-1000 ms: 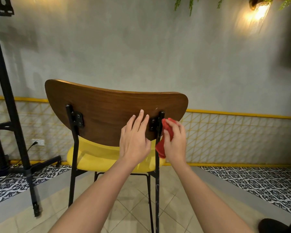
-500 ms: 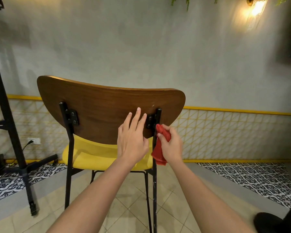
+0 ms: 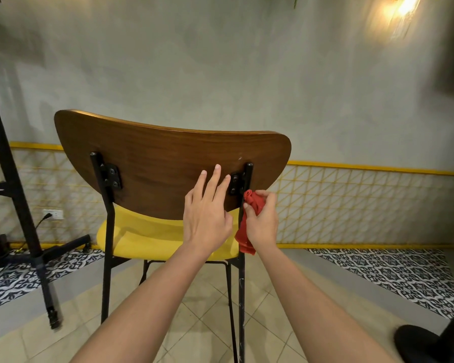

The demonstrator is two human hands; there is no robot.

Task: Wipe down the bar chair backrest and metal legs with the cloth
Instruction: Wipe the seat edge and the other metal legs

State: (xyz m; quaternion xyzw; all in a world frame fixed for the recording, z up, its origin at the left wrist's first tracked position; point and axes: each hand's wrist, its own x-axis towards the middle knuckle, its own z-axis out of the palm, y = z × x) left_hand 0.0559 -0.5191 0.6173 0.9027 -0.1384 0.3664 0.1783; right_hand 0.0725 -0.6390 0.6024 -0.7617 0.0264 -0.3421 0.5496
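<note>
Red cloth [image 3: 248, 221] bunched in right hand [image 3: 262, 221], fingers closed round it, pressed against black metal upright [image 3: 243, 231] below backrest's right bracket. Left hand [image 3: 206, 216] flat on wooden backrest [image 3: 168, 163], fingers extended, slightly spread.

Light: warm wall lamp [image 3: 404, 6], far right, flaring on the grey wall [image 3: 220, 74].
Shadows: soft, dim at left.
Edges: bowed, slightly blurred.
Centre: sharp.

The wooden backrest [image 3: 168, 163] is steadied by the flat left hand [image 3: 207, 216]. A red cloth [image 3: 247, 226] is gripped in the right hand [image 3: 262, 221] and pressed against the right black metal upright [image 3: 243, 271], just below its bracket [image 3: 236, 183].
</note>
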